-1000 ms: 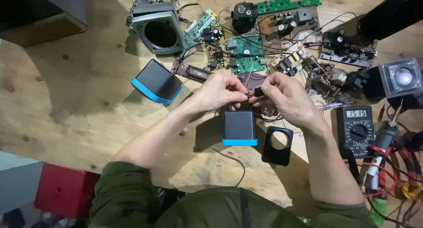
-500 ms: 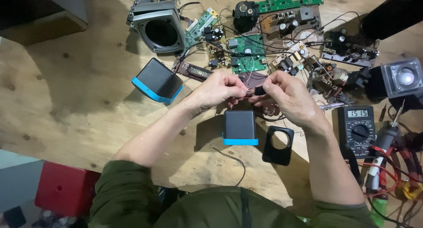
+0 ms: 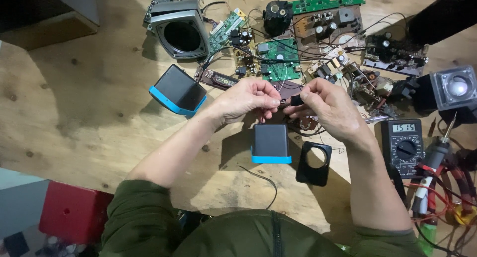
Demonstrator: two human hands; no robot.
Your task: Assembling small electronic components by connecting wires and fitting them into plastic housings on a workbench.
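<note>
My left hand (image 3: pixel 246 99) and my right hand (image 3: pixel 328 108) meet above the wooden table (image 3: pixel 74 113), fingertips pinched together on a thin wire (image 3: pixel 284 102) and a small dark part between them. Just below the hands stands a small black cube speaker with a blue base (image 3: pixel 271 143). A black square frame with a round hole (image 3: pixel 314 163) lies to its right. A second black and blue cube speaker (image 3: pixel 177 89) sits tilted to the left of my left hand.
Green circuit boards (image 3: pixel 279 58) and tangled wires lie beyond the hands. A grey speaker housing (image 3: pixel 180 34) sits at the back left. A black multimeter (image 3: pixel 406 145), a screwdriver (image 3: pixel 433 160) and red leads are at the right. A red box (image 3: pixel 74 212) sits on the floor at lower left.
My hands stay pinched together over the small speaker and shift only slightly. Nothing else on the table has moved.
</note>
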